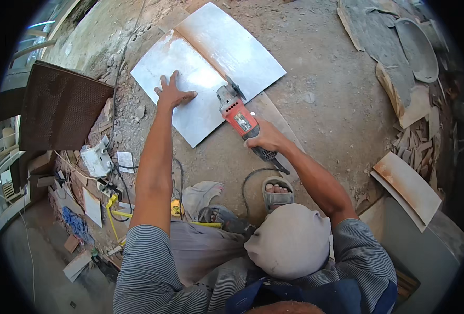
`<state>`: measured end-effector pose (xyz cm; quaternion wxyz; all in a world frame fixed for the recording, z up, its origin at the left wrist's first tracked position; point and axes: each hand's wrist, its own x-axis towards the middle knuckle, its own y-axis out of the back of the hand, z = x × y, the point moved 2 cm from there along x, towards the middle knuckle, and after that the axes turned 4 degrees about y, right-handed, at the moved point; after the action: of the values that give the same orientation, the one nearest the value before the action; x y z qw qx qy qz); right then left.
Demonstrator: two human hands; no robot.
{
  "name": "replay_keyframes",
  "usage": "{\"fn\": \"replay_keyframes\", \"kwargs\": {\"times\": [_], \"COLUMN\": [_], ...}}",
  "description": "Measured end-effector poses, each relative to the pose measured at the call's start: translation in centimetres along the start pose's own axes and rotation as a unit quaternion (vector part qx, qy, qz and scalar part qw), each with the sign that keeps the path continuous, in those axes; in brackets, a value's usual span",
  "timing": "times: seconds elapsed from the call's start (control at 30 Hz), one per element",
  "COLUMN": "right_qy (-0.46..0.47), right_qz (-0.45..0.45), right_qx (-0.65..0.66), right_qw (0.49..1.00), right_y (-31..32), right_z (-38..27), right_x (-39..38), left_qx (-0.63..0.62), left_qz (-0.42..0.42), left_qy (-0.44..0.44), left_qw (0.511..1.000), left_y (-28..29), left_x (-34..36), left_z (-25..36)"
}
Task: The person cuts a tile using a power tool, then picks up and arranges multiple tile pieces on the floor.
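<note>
A large white tile (195,128) lies on the dusty ground in front of me, with a straight brown dusty line running across it. My left hand (174,95) rests on the tile left of that line, fingers spread and thumb out. In my right hand (266,135) is a red and black angle grinder (238,116), gripped around its rear body. The grinder's disc (235,88) stands on edge at the near end of the brown line; whether it touches the tile I cannot tell. A black cord trails from its back end toward my feet.
A white socket box (96,159) with cables sits at left, below a brown perforated panel (59,107). By my feet is a yellow tape measure (177,208). Cut tile pieces (407,183) and a grey basin (417,49) lie to the right. Rubble borders the left side.
</note>
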<state>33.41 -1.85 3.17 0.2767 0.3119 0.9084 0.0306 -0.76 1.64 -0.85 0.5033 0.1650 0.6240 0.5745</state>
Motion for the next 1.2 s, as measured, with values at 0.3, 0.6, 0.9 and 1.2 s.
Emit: {"fn": "replay_keyframes", "kwargs": {"times": [0.3,0.6,0.9,1.2], "right_qy": [-0.013,-0.011,-0.003,0.114], "right_qz": [0.011,0.013,0.001,0.024], "right_qx": [-0.008,-0.011,0.033,0.019], "right_qw": [1.0,1.0,0.999,0.993], "right_y": [-0.1,-0.3,0.0,2.9], "right_z": [1.3,2.2,1.1,-7.9], "right_x": [-1.7,-3.1,-3.0,15.0], "left_qx": [-0.004,-0.008,-0.046,-0.06], "left_qz": [0.003,-0.007,-0.025,-0.027], "left_qy": [0.007,0.055,0.089,0.084], "left_qw": [1.0,0.998,0.995,0.994], "left_y": [-0.3,-0.5,-0.4,-0.1], "left_x": [-0.1,0.7,-0.6,-1.1], "left_z": [0.0,-0.4,0.0,0.9]}}
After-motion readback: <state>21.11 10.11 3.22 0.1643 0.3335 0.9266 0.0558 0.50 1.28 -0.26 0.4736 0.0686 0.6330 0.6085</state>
